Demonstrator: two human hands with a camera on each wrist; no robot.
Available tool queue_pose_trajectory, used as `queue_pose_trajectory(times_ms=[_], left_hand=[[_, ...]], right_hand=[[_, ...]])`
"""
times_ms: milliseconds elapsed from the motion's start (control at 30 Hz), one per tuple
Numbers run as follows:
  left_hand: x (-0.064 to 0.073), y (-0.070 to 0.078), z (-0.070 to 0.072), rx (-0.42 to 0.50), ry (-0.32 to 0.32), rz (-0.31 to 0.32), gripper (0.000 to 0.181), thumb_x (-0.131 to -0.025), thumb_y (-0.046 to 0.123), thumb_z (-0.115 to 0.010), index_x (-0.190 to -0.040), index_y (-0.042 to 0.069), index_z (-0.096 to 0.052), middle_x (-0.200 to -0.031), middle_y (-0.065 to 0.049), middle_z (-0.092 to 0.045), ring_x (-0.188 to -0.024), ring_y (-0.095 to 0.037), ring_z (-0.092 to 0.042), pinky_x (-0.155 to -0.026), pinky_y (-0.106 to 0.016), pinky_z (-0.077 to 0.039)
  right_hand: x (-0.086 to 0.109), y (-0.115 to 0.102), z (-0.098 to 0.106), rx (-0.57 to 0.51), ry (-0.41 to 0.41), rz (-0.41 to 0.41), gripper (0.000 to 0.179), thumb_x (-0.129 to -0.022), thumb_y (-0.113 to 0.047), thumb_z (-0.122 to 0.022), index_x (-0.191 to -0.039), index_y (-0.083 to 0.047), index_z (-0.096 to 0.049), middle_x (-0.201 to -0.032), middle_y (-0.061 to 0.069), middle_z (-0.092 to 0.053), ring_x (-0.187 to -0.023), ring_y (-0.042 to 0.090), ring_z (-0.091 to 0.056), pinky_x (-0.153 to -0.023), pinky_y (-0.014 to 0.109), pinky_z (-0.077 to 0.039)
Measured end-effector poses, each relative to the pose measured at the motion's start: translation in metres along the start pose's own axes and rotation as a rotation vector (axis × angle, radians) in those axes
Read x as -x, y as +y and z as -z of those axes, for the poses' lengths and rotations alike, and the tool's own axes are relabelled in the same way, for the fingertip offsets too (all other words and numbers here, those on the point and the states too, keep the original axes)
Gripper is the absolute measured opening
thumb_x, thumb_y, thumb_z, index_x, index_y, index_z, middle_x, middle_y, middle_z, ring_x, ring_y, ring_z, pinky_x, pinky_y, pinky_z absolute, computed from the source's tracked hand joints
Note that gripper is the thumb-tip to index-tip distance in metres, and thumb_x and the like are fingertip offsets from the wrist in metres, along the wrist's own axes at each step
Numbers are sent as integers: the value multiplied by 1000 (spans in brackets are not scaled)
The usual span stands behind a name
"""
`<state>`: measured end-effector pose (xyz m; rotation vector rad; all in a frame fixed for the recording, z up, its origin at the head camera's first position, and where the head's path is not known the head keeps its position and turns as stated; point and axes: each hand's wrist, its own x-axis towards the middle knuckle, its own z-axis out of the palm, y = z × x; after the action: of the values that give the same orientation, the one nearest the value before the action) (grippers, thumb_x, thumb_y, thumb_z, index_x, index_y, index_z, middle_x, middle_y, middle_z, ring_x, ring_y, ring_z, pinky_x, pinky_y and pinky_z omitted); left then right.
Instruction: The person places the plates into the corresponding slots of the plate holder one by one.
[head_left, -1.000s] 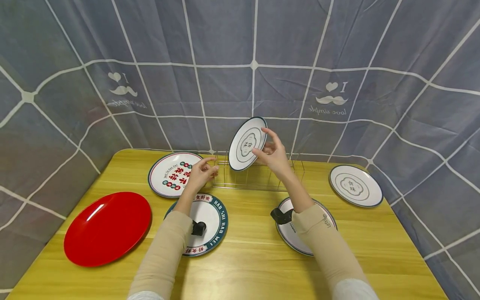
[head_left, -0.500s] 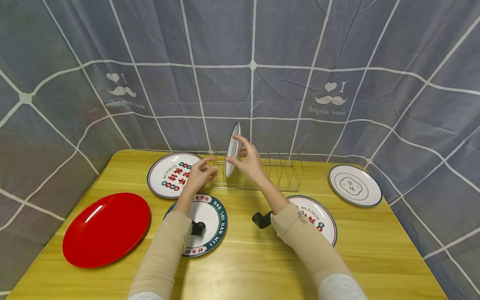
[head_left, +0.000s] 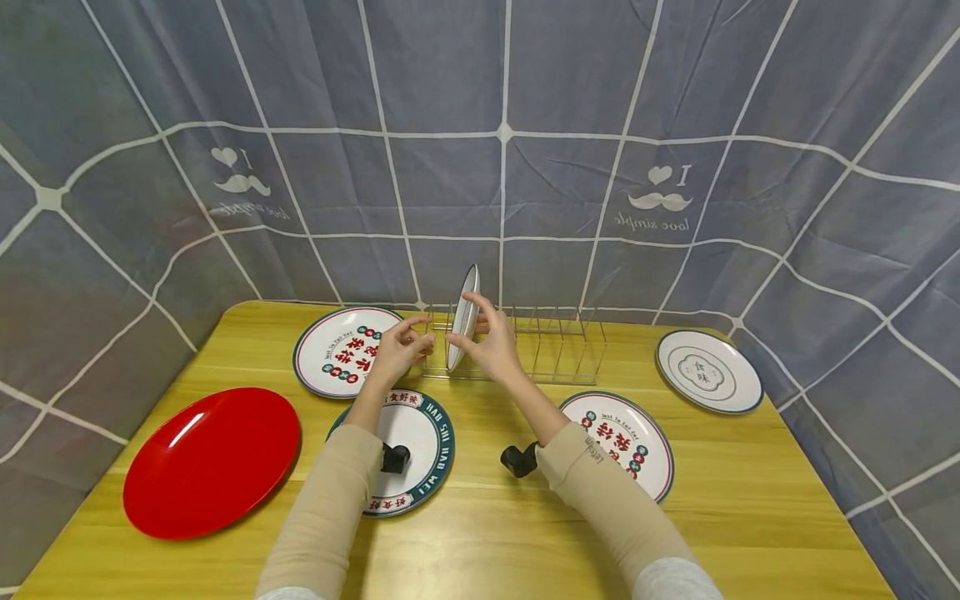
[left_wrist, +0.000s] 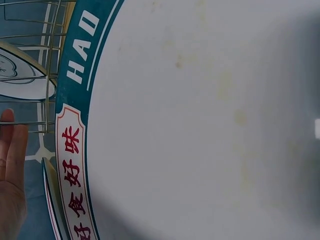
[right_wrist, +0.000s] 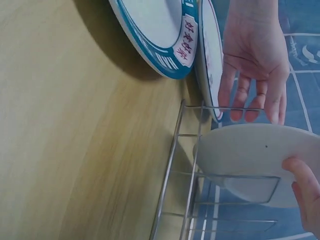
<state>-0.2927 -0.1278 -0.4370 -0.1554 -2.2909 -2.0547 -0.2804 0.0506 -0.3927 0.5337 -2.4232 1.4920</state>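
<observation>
My right hand [head_left: 495, 343] pinches a small white plate [head_left: 463, 310] with a dark rim, thumb on one face and fingers on the other. The plate stands on edge, nearly upright, in the left part of a wire dish rack [head_left: 555, 382]. In the right wrist view, its pale underside [right_wrist: 235, 150] shows between the rack wires, the right fingers [right_wrist: 306, 185] against it. My left hand [head_left: 396, 354] holds the rack's left end; in the right wrist view, the left fingers [right_wrist: 242, 97] reach past the end wire, close beside the plate.
A red oval plate [head_left: 213, 462] lies at the left. White plates with red lettering lie behind the left hand [head_left: 322, 354] and under the right forearm [head_left: 652, 433]. A green-rimmed plate [head_left: 442, 450] sits in front, and a small white plate [head_left: 731, 371] far right. A grey curtain [head_left: 570, 192] hangs behind.
My right hand has moved left and down with the small plate, turning it from facing me to edge-on and lowering it into the rack. The left hand has stayed at the rack's end.
</observation>
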Motion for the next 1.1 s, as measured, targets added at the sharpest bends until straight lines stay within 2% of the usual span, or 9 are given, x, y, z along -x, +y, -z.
queue_pose_trajectory(times_ms=[133,333,467,533,667,767,867,967,1100], left_hand=[[-1,0,0,-9,-4,-6,38,-87,12,-62,-123,2,-54,-71,-10,-57,-80,-33,-62,-71,-43,-54],[-1,-1,1,6,-7,-8,37,-87,12,-62,-122,4,-54,-68,-2,-56,-75,-23,-63,-72,-43,-54],[0,-2,1,18,-15,-7,36,-87,11,-63,-121,5,-55,-67,0,-55,-70,-13,-62,-68,-38,-55],[0,-3,1,23,-19,-7,36,-87,11,-63,-121,4,-55,-66,1,-55,-68,-10,-61,-68,-37,-55],[-1,-4,0,27,-23,-1,37,-87,11,-62,-122,3,-54,-67,1,-57,-70,-11,-61,-72,-43,-54],[-1,-4,0,23,-20,5,37,-87,12,-63,-122,3,-54,-69,-1,-58,-72,-15,-62,-75,-46,-53],[0,-3,0,25,-16,6,36,-87,12,-63,-121,4,-55,-70,-3,-58,-72,-15,-62,-73,-42,-54],[0,-3,0,30,-18,2,36,-87,11,-63,-121,4,-54,-70,-2,-58,-70,-12,-62,-72,-41,-54],[1,-2,1,47,-15,-2,35,-87,9,-62,-121,2,-54,-69,-1,-58,-69,-10,-61,-76,-49,-52]], right_hand=[[1,2,-1,4,2,16,66,-76,-15,-76,-134,-16,-43,-111,20,-47,-92,32,-60,-75,41,-52],[3,1,3,-35,-46,5,66,-80,-17,-71,-138,-17,-39,-122,21,-44,-99,35,-57,-80,46,-51],[7,-3,16,-105,-95,-31,70,-84,-18,-67,-143,-20,-29,-136,17,-39,-109,36,-52,-86,46,-49],[9,-5,29,-176,-89,-46,72,-85,-16,-66,-144,-20,-25,-138,17,-36,-113,38,-49,-89,47,-47],[16,-4,61,-304,-15,-63,72,-86,-8,-64,-145,-15,-23,-134,22,-37,-116,39,-46,-92,47,-45],[25,-2,88,-366,67,-87,71,-86,-4,-62,-144,-16,-23,-130,19,-40,-117,33,-46,-92,40,-46],[38,3,113,-418,156,-110,70,-86,-5,-62,-143,-21,-25,-126,11,-42,-115,26,-47,-88,32,-49],[52,11,134,-484,250,-142,68,-86,-4,-61,-142,-23,-27,-123,8,-43,-112,22,-49,-85,30,-50],[71,22,159,-523,374,-200,68,-86,-2,-61,-141,-23,-28,-119,7,-44,-106,17,-53,-82,27,-52]])
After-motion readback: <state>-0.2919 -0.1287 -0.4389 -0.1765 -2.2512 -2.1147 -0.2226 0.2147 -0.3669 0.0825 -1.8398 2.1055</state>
